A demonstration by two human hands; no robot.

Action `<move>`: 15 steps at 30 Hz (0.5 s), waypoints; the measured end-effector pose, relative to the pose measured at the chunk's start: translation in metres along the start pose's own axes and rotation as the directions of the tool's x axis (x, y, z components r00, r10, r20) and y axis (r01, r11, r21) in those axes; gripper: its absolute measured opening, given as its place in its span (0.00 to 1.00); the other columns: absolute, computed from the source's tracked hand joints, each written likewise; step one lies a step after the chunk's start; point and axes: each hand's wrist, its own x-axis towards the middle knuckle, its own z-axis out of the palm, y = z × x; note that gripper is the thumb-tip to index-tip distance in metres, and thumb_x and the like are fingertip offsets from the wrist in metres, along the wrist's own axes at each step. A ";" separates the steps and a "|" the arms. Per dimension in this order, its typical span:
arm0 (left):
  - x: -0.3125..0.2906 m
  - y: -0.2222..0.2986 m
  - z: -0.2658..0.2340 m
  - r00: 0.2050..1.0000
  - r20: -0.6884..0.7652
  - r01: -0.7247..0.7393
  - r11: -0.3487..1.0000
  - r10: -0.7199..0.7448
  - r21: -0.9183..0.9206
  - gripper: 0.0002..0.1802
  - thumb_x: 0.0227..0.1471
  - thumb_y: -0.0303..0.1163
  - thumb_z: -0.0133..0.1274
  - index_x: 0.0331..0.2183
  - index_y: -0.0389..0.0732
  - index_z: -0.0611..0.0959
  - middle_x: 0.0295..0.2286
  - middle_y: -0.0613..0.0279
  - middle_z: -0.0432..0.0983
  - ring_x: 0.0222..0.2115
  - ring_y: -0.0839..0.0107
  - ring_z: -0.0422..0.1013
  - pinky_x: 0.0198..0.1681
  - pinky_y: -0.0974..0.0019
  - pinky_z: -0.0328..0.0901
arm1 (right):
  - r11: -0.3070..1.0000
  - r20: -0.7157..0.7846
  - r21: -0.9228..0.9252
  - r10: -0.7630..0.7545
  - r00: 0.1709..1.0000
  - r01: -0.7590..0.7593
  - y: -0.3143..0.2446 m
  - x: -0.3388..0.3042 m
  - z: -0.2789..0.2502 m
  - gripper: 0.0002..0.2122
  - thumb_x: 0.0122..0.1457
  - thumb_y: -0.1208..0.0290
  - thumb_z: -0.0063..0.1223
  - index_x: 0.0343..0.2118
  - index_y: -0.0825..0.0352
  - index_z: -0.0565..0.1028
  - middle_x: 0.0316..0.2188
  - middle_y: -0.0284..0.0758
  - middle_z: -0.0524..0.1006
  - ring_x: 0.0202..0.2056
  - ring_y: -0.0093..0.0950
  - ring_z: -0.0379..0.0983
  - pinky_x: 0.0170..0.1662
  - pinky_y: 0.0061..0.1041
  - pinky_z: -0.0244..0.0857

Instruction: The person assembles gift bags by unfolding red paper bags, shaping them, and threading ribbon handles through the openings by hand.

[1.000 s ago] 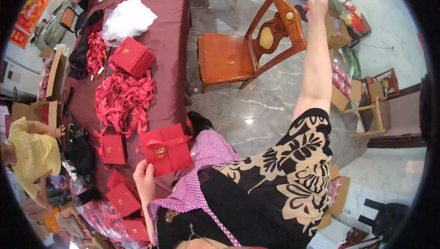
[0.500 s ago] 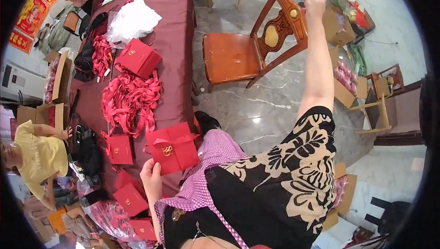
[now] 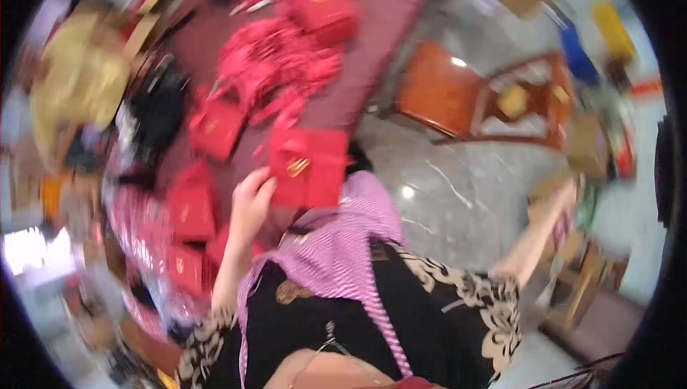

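Since the earlier frame the right hand (image 3: pixel 567 190) has swung down from the back of the wooden chair (image 3: pixel 438 92) to hang out to the right, and the whole view has turned, so the counter (image 3: pixel 393 27) now runs aslant. Taking the ribbon heap (image 3: pixel 275 63) as the landmark, the held red bag (image 3: pixel 318 167) is on its near side, flat face up, in front of the wearer's checked apron (image 3: pixel 343 235). The left hand (image 3: pixel 252 203) has its grip pinching the bag by the left edge, thumb and fingers pressed on the card; that probably leaves the gold emblem and the ribbon band uncovered. Blur hides the right hand's fingers, so I cannot tell whether that grip is spread or pressed together; it appears to carry nothing.

A stack of red bags (image 3: pixel 325 13) stands on the far right side of the ribbon heap, perhaps to keep them squared up and apart from loose ribbon. Another red bag (image 3: pixel 217 130) lies just beside the heap on its near left, with more red bags (image 3: pixel 189 206) beyond that toward the wearer. Left of the heap sits a black bag (image 3: pixel 156 106), and farther left a person in a yellow top (image 3: pixel 80 81). Loose ribbon trailing toward the held bag could snag it, and the chair, right of the heap, would block a straight step that way.
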 end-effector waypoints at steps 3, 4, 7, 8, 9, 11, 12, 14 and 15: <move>0.014 -0.002 0.005 0.994 -0.077 -0.079 0.995 0.074 -0.069 0.14 0.49 0.28 0.52 0.37 0.30 0.78 0.33 0.46 0.78 0.36 0.60 0.75 0.40 0.65 0.67 | 0.928 -0.239 -0.369 -0.149 0.959 0.052 0.068 -0.050 0.053 0.11 0.56 0.66 0.49 0.18 0.61 0.67 0.14 0.28 0.65 0.15 0.20 0.60 0.18 0.21 0.58; 0.015 -0.005 0.000 0.995 -0.093 -0.055 0.991 0.043 -0.122 0.14 0.49 0.28 0.52 0.37 0.30 0.78 0.32 0.47 0.78 0.35 0.59 0.75 0.39 0.65 0.67 | 0.933 -0.202 -0.351 0.012 0.979 -0.084 0.102 -0.078 0.096 0.13 0.55 0.63 0.50 0.17 0.61 0.67 0.14 0.28 0.65 0.14 0.22 0.60 0.18 0.23 0.59; 0.004 -0.002 -0.007 0.985 -0.169 0.009 0.982 -0.041 -0.189 0.13 0.48 0.27 0.51 0.38 0.31 0.78 0.31 0.48 0.78 0.34 0.61 0.75 0.38 0.65 0.67 | 0.858 0.158 -0.441 0.362 0.919 -0.262 0.155 -0.163 0.248 0.14 0.57 0.60 0.51 0.36 0.66 0.73 0.24 0.30 0.73 0.23 0.19 0.66 0.26 0.19 0.62; -0.001 -0.006 -0.010 0.975 -0.204 0.045 0.974 -0.091 -0.221 0.13 0.48 0.27 0.51 0.38 0.31 0.78 0.31 0.49 0.78 0.33 0.63 0.75 0.37 0.66 0.67 | 0.878 0.369 -0.357 0.445 0.816 -0.318 0.156 -0.189 0.298 0.15 0.59 0.64 0.51 0.44 0.68 0.71 0.32 0.31 0.74 0.28 0.18 0.68 0.30 0.18 0.63; -0.008 -0.011 -0.010 0.963 -0.224 0.058 0.929 -0.148 -0.364 0.13 0.49 0.26 0.51 0.38 0.31 0.78 0.30 0.53 0.78 0.32 0.71 0.74 0.37 0.69 0.66 | 0.887 0.482 -0.365 0.441 0.758 -0.284 0.148 -0.213 0.346 0.15 0.59 0.66 0.50 0.47 0.69 0.70 0.35 0.32 0.75 0.30 0.18 0.69 0.31 0.18 0.64; -0.023 -0.013 -0.018 0.938 -0.282 0.080 0.918 -0.200 -0.388 0.13 0.49 0.25 0.51 0.38 0.30 0.78 0.30 0.55 0.78 0.32 0.75 0.73 0.37 0.70 0.66 | 0.940 0.646 -0.288 0.333 0.687 -0.184 0.120 -0.258 0.428 0.15 0.60 0.70 0.48 0.49 0.70 0.69 0.40 0.34 0.75 0.36 0.20 0.70 0.37 0.19 0.65; -0.027 -0.014 -0.019 0.922 -0.311 0.086 0.904 -0.231 -0.418 0.12 0.49 0.25 0.51 0.38 0.30 0.78 0.29 0.58 0.78 0.32 0.78 0.71 0.37 0.71 0.66 | 0.971 0.702 -0.206 0.231 0.674 -0.118 0.104 -0.275 0.461 0.15 0.61 0.70 0.48 0.49 0.70 0.69 0.42 0.35 0.74 0.40 0.21 0.70 0.41 0.20 0.65; -0.036 -0.021 -0.024 0.895 -0.344 0.098 0.878 -0.283 -0.469 0.13 0.50 0.24 0.51 0.38 0.29 0.78 0.30 0.61 0.78 0.33 0.79 0.71 0.37 0.72 0.66 | 0.989 0.849 -0.145 0.120 0.514 0.007 0.079 -0.298 0.509 0.18 0.59 0.74 0.48 0.53 0.71 0.65 0.48 0.37 0.71 0.47 0.25 0.68 0.49 0.23 0.62; -0.043 -0.024 -0.027 0.885 -0.372 0.063 0.865 -0.278 -0.498 0.13 0.50 0.24 0.51 0.39 0.29 0.78 0.30 0.61 0.78 0.33 0.79 0.71 0.37 0.73 0.66 | 0.992 0.917 -0.105 0.070 0.393 0.069 0.074 -0.309 0.528 0.21 0.58 0.76 0.48 0.55 0.71 0.62 0.50 0.38 0.69 0.48 0.27 0.67 0.50 0.23 0.61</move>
